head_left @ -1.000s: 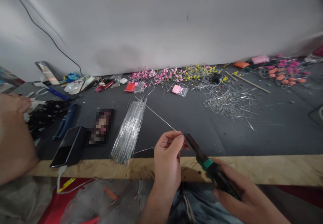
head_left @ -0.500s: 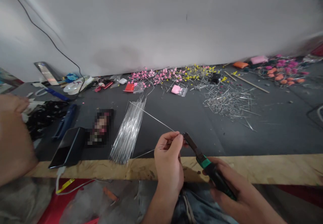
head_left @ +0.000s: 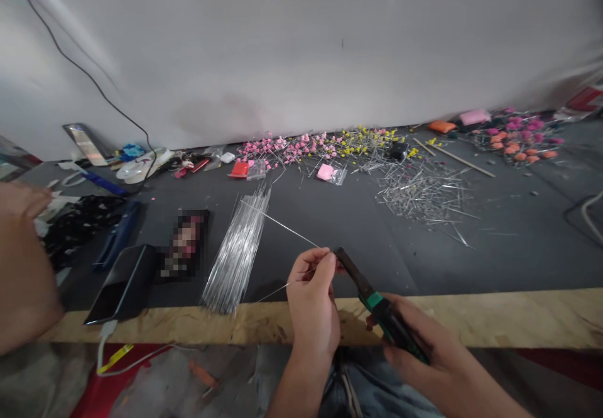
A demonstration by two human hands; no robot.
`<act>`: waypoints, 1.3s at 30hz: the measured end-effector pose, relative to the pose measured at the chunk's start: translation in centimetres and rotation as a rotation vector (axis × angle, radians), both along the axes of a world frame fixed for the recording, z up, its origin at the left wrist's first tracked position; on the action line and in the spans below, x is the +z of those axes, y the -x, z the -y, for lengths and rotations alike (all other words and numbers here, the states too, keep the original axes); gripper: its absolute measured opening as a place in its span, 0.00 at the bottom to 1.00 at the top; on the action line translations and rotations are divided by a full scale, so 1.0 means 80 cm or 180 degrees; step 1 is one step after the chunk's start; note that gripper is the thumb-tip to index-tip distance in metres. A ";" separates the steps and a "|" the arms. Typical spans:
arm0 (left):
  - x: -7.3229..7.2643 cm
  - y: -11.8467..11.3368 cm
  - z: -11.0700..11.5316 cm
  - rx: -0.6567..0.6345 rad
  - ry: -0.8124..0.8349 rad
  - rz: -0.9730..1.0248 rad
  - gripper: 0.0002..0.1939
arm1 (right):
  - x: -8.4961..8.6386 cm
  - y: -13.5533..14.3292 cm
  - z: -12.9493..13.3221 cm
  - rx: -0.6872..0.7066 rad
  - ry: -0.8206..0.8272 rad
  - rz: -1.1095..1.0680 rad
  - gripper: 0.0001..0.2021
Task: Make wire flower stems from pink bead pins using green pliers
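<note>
My left hand (head_left: 311,286) is closed, thumb and forefinger pinching a thin metal wire (head_left: 292,229). One length of the wire slants up to the left, over the top of a bundle of straight silvery wires (head_left: 235,251); another runs down-left from the hand. My right hand (head_left: 419,342) is wrapped round the black and green handle of what look like pliers (head_left: 377,305). Their dark metal nose points up-left and meets the wire at my left fingertips. Whether the jaws are closed on the wire is too small to tell.
Behind lie pink-tipped wires (head_left: 282,148), yellow-tipped wires (head_left: 372,138) and a heap of short wires (head_left: 424,195). Left stand a phone on a cable (head_left: 117,286) and a blue stapler-like tool (head_left: 117,236). Another person's arm (head_left: 26,267) rests at the left edge.
The whole view has shifted slightly, with the tabletop lower in the picture. My hands and the pliers sit a little further left, still together at the wire.
</note>
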State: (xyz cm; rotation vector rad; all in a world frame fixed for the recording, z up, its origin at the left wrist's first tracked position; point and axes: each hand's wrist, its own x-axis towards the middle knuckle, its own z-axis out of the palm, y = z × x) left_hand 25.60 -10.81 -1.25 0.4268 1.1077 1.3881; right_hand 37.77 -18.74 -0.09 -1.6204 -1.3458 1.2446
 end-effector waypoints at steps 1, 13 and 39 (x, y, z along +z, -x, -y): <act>-0.001 0.000 0.000 0.0014 0.0006 -0.0008 0.07 | 0.000 0.000 0.000 0.0028 -0.0001 0.0012 0.15; -0.002 -0.005 -0.008 0.0094 -0.0121 -0.0108 0.07 | -0.009 0.000 -0.010 0.0237 0.0239 -0.0083 0.08; -0.039 0.002 -0.156 -0.1532 -0.0212 -0.0198 0.22 | -0.086 0.004 -0.211 0.0437 0.0714 -0.2444 0.11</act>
